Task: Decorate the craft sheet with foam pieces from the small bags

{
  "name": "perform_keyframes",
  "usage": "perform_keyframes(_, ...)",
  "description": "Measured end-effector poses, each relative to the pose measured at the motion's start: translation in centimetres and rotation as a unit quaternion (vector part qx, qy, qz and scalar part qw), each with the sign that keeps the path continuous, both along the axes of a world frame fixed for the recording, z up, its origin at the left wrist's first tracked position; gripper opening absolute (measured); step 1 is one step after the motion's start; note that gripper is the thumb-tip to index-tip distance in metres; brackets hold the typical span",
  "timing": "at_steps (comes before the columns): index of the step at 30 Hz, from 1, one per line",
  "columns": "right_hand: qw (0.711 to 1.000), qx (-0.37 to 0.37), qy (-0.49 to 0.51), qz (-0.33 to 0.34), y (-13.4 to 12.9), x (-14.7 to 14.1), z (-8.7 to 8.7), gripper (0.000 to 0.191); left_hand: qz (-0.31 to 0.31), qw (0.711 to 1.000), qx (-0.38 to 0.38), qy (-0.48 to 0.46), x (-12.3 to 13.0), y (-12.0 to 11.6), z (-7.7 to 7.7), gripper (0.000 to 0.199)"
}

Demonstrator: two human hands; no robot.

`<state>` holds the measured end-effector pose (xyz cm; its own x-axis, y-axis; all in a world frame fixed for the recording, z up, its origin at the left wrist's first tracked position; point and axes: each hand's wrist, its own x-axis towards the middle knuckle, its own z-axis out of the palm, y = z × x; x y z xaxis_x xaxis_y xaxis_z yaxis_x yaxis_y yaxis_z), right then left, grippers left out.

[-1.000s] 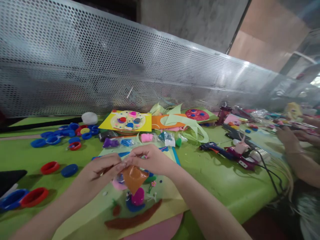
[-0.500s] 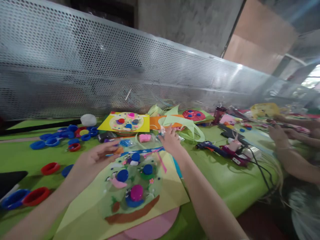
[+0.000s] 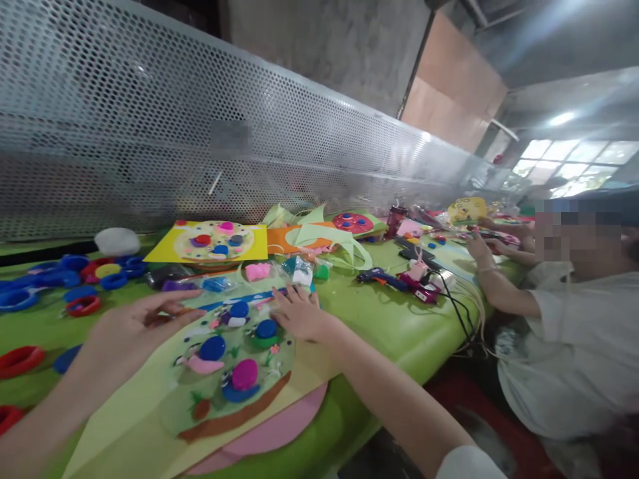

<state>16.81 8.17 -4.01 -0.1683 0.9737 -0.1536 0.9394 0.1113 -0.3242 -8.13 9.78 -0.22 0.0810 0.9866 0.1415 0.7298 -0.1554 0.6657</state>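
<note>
A pale yellow card lies before me with a round clay picture on it: blue and magenta caps, small clay shapes and a curved brown strip. My right hand rests flat on the upper right of the card, fingers spread. At the card's upper left is my left hand, its index finger and thumb apart and the other fingers curled partly out of sight. Just beyond its fingertips lie blue clay in clear wrap and a pink clay lump.
Blue and red rings lie at left. Behind stand a yellow card and a perforated metal screen. A glue gun with cables lies at right. A person in a white shirt works at far right.
My right hand has come back from the wrapped clay beyond the card and now lies on the card. The view has turned right, showing more of the other person. My left hand stays near the card's top.
</note>
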Motion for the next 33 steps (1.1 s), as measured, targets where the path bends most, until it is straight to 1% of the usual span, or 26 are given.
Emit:
perform_keyframes(3, 1.0, 0.014, -0.002, -0.005, 0.3, -0.1, -0.4, 0.059, 0.005, 1.0, 0.004, 0.018, 0.4, -0.6, 0.3, 0.054)
perform_keyframes(5, 1.0, 0.02, -0.001, -0.005, 0.5, -0.1, -0.4, 0.061, 0.005, 1.0, 0.022, 0.013, 0.6, -0.9, 0.3, 0.051)
perform_keyframes(7, 1.0, 0.026, 0.003, -0.001, 0.7, 0.1, -0.5, 0.064, 0.001, 1.0, 0.025, 0.003, 0.7, -0.8, 0.3, 0.049)
perform_keyframes(9, 0.999, 0.034, 0.004, 0.0, 1.0, 0.2, -0.7, 0.065, -0.008, 1.0, 0.013, -0.009, 0.7, -0.5, 0.1, 0.049)
perform_keyframes(12, 0.999, 0.054, 0.0, -0.007, 1.5, 0.5, -1.0, 0.062, -0.025, 1.0, 0.001, -0.012, 0.6, 0.0, -0.1, 0.051)
perform_keyframes(15, 0.997, 0.075, -0.006, -0.018, 2.1, 0.6, -1.1, 0.059, -0.018, 1.0, 0.003, 0.016, 0.7, -0.1, -0.2, 0.051)
perform_keyframes(17, 0.996, 0.083, -0.007, -0.026, 2.4, 0.6, -1.2, 0.06, -0.008, 1.0, 0.002, 0.019, 0.9, -0.4, -0.2, 0.052)
perform_keyframes(20, 0.996, 0.085, -0.007, -0.032, 2.7, 0.7, -1.4, 0.06, 0.0, 0.999, -0.028, 0.025, 0.9, -0.6, -0.2, 0.055)
perform_keyframes(22, 0.996, 0.084, -0.008, -0.035, 2.9, 0.7, -1.6, 0.059, -0.003, 0.999, -0.038, 0.026, 0.6, -0.2, -0.4, 0.055)
perform_keyframes(23, 0.996, 0.085, -0.008, -0.037, 3.0, 0.7, -1.7, 0.058, -0.008, 0.999, -0.026, 0.026, 0.5, 0.0, -0.6, 0.052)
perform_keyframes(25, 0.995, 0.088, -0.007, -0.04, 3.3, 0.8, -1.8, 0.058, -0.022, 0.999, 0.022, 0.019, 0.2, 0.6, -1.1, 0.047)
perform_keyframes(27, 0.995, 0.094, -0.003, -0.04, 3.5, 0.8, -1.9, 0.058, -0.029, 0.998, 0.054, 0.031, 0.0, 0.9, -1.4, 0.045)
perform_keyframes(31, 0.994, 0.103, 0.006, -0.036, 3.7, 1.1, -1.9, 0.059, -0.033, 0.998, 0.03, 0.049, 0.1, 0.7, -1.5, 0.042)
perform_keyframes(33, 0.993, 0.108, 0.011, -0.035, 3.6, 1.2, -1.9, 0.06, -0.019, 0.997, 0.029, 0.067, 0.3, 0.4, -1.4, 0.045)
